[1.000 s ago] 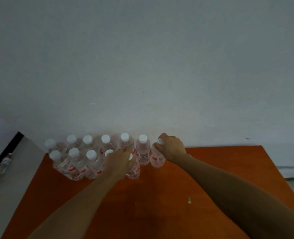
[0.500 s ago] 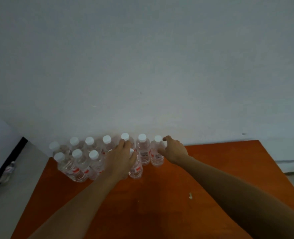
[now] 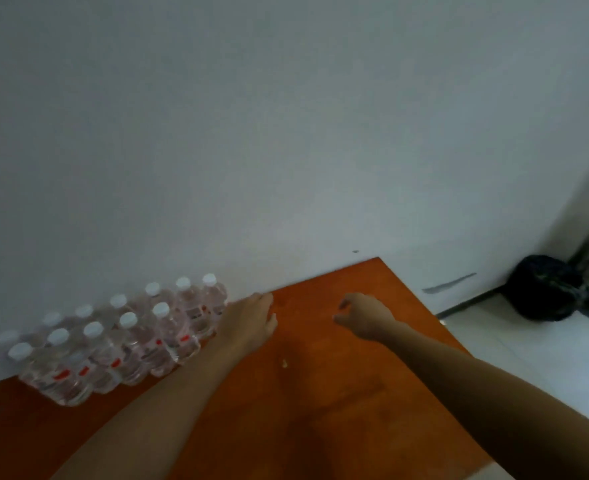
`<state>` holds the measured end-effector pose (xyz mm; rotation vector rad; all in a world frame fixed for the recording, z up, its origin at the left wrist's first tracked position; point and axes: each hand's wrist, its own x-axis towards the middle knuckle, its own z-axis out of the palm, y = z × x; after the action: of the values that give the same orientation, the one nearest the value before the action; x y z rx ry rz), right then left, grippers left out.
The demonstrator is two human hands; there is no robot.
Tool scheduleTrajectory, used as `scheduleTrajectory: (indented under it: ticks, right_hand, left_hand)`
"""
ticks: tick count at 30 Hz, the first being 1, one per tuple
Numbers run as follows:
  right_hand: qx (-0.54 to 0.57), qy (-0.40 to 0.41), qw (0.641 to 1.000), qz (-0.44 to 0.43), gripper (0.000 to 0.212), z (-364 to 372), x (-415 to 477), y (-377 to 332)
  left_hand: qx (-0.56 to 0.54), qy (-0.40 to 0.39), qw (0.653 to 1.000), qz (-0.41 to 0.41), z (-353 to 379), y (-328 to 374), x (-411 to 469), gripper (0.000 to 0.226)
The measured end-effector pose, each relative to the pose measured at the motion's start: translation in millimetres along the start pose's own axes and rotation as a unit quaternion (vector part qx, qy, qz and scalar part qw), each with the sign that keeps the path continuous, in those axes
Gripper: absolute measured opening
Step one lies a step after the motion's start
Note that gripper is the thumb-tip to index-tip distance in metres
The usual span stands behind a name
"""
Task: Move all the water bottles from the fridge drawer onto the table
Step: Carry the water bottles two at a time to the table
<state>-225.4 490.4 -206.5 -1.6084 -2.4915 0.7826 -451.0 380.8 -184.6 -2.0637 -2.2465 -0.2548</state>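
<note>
Our bottles (image 3: 120, 341) stand upright on the table (image 3: 320, 393) at 9 o'clock from our left hand (image 3: 251, 323), the nearer one, relaxed and empty just beside them, right hand (image 3: 364, 318) loosely curled, empty too, and no fridge drawer in sight.

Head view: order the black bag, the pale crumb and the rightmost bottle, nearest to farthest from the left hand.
1. rightmost bottle, just left of the left hand.
2. pale crumb, on the table.
3. black bag, on the floor, far right.
</note>
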Motion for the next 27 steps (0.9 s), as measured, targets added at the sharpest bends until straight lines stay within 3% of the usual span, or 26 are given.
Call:
scheduleTrajectory:
  ticks: [6,15,27]
  right_hand:
    - [0.018,0.075,0.987,0.143,0.042,-48,-156,146]
    - [-0.016,0.178,0.925,0.335,0.038,-102,-390,333]
    - [0.021,0.255,0.813,0.523,0.034,-160,-543,516]
  left_hand:
    - [-0.023,-0.022,0.988,0.149,13,184,-9,0.021]
    - [-0.096,-0.069,0.924,0.365,30,463,-51,0.024]
    - [-0.090,-0.067,0.820,0.561,41,778,-10,0.026]
